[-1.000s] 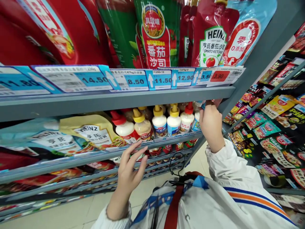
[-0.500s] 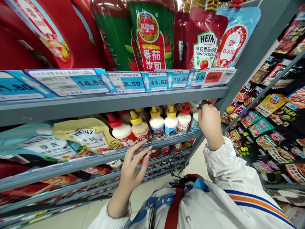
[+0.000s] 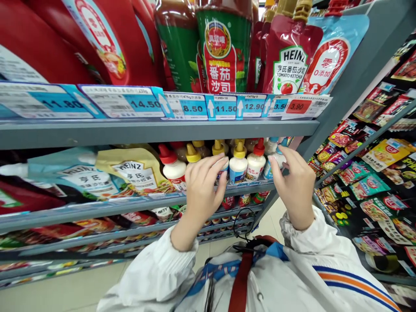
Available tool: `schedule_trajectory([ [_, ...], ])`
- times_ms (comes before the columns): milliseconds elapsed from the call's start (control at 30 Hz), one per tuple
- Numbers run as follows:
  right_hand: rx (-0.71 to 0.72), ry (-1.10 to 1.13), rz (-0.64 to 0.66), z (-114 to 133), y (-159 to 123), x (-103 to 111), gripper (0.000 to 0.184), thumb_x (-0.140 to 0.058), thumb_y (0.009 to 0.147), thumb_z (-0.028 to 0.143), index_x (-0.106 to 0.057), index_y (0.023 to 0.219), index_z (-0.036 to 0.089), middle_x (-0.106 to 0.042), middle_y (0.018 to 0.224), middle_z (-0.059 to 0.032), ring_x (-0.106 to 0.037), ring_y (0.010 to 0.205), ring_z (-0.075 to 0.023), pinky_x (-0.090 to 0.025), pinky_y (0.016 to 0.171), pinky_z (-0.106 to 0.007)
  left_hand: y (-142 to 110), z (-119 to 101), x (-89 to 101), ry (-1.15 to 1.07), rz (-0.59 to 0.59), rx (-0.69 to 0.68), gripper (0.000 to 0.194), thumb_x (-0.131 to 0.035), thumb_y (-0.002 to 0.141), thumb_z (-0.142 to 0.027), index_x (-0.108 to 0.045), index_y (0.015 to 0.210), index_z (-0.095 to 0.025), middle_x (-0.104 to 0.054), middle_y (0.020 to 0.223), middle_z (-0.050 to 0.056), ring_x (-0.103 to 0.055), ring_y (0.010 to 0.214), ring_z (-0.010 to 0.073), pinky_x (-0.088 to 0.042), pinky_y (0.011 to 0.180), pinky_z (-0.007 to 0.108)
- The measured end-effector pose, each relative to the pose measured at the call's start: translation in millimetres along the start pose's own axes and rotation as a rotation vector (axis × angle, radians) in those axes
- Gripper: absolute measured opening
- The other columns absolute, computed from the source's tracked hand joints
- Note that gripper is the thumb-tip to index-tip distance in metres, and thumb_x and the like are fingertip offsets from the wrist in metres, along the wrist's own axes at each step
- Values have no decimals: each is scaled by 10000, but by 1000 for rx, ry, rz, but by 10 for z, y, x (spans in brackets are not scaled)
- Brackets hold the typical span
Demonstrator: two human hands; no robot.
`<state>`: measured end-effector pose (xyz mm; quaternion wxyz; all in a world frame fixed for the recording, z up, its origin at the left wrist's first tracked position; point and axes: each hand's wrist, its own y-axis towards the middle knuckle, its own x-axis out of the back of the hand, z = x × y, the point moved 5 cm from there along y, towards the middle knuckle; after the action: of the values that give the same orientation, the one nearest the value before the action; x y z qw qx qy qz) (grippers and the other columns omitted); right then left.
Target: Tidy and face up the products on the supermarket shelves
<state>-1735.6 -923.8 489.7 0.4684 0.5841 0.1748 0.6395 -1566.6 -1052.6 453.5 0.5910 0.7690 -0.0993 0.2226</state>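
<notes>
Small squeeze bottles of salad dressing stand in a row on the middle shelf. My left hand point(image 3: 204, 188) is open in front of them, fingers stretched toward a yellow-capped bottle point(image 3: 218, 147) and covering most of it. Just right of that hand stands another yellow-capped bottle point(image 3: 238, 167) with a blue label, then a red-capped bottle point(image 3: 255, 164). At the row's right end, my right hand point(image 3: 295, 184) is open, thumb and forefinger apart, close to a blue-capped bottle point(image 3: 282, 152). Whether its fingertips touch that bottle cannot be made out.
Price tags point(image 3: 191, 106) run along the upper shelf edge point(image 3: 136, 134), just above the bottles. Ketchup pouches point(image 3: 287, 65) and large bottles point(image 3: 217, 52) stand over it. Dressing pouches point(image 3: 133, 171) lie to the left. A grey upright point(image 3: 344, 78) bounds the shelf on the right.
My left hand has moved up and right, from below the row to in front of the yellow-capped bottles. My right hand has drawn back slightly and its fingers have spread. The view has shifted a little.
</notes>
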Motion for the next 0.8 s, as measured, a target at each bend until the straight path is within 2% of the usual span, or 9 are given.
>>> schedule_trajectory([
  [67,-37,-6,29,29,80,-184,365,-493,1044,412,-676,1200,138,-730,1133,-153,-698,1009,-284,-541,855,-379,117,-45,-132,64,12,44,342,-522,1020,-298,-607,1332,-188,-716,1275,132,-638,1176,265,-376,1026,416],
  [167,-169,-151,204,26,236,-520,316,-587,985,392,-700,1058,106,-737,991,-172,-694,880,-329,-489,736,-383,276,-51,-317,159,50,124,411,-507,1024,-467,-648,1254,-157,-757,1101,137,-659,1008,284,-368,949,422],
  [233,-211,-207,313,15,312,-633,281,-612,963,362,-699,1004,98,-736,945,-182,-689,864,-346,-444,699,-372,361,-39,-385,214,72,175,483,-517,995,-575,-680,1166,-153,-753,952,133,-648,918,305,-363,905,434],
  [333,-142,-168,382,3,390,-599,258,-567,992,349,-687,1004,121,-740,925,-167,-686,876,-336,-390,689,-356,446,-47,-420,273,120,210,497,-526,978,-602,-702,1098,-152,-732,875,142,-643,932,349,-363,889,458],
  [433,-94,-134,436,-55,427,-498,233,-564,1008,355,-665,974,147,-740,895,-144,-680,844,-314,-352,679,-348,485,-54,-432,279,197,228,434,-530,993,-506,-697,1135,-132,-738,931,167,-649,1001,385,-376,911,489],
  [567,-114,-138,492,-117,435,-483,200,-555,1025,321,-625,949,150,-723,838,-127,-664,798,-291,-331,663,-346,506,41,-439,248,324,289,365,-541,984,-405,-675,1171,-120,-750,975,170,-670,1013,389,-391,994,537],
  [700,-127,-128,450,-141,410,-537,176,-529,1030,296,-603,1000,139,-721,864,-138,-665,825,-298,-357,675,-349,537,151,-416,164,377,250,348,-549,972,-371,-654,1233,-166,-747,1162,158,-661,1145,377,-389,1091,550],
  [800,-98,-72,389,-164,391,-552,160,-532,1012,290,-590,1048,145,-725,915,-141,-670,850,-301,-398,695,-346,536,194,-427,107,411,217,354,-519,975,-340,-638,1259,-165,-734,1206,170,-666,1153,373,-445,1052,541],
])
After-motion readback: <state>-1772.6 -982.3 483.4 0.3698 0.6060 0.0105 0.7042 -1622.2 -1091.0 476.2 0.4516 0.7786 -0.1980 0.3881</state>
